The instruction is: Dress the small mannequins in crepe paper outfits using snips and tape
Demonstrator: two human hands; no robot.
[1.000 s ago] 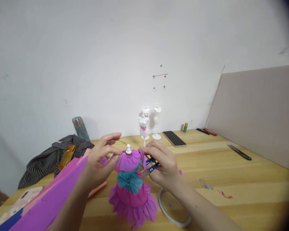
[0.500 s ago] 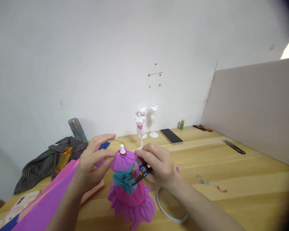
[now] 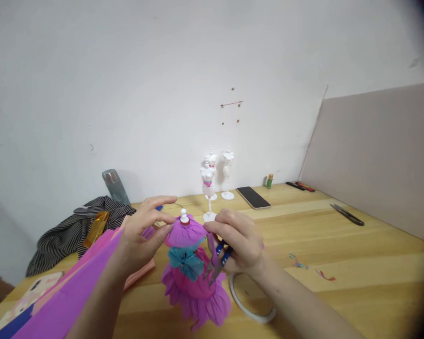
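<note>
1. Touching the left edge of a purple collar (image 3: 185, 235), the left hand (image 3: 146, 230) has thumb and forefinger near each other; whether they truly pinch the edge cannot be told.
2. The right hand (image 3: 238, 240) has thumb and forefinger at the collar's right edge, other fingers curled around blue-handled snips (image 3: 226, 256), blades pointing downward.
3. Between both hands is the small dressed figure (image 3: 197, 287), its white neck (image 3: 184, 217) rising between the fingertips; its base is hidden beneath the skirt.
4. The clothing looks like thin crepe paper: probably light, soft and easily torn, so its edges call for a gentle pinch.
5. The neck seems hard, smooth and perhaps slippery, yet likely the best place to steady the figure.
6. Below the left hand's fingertips, the blue flower (image 3: 186, 263) would probably crush if gripped.
</note>
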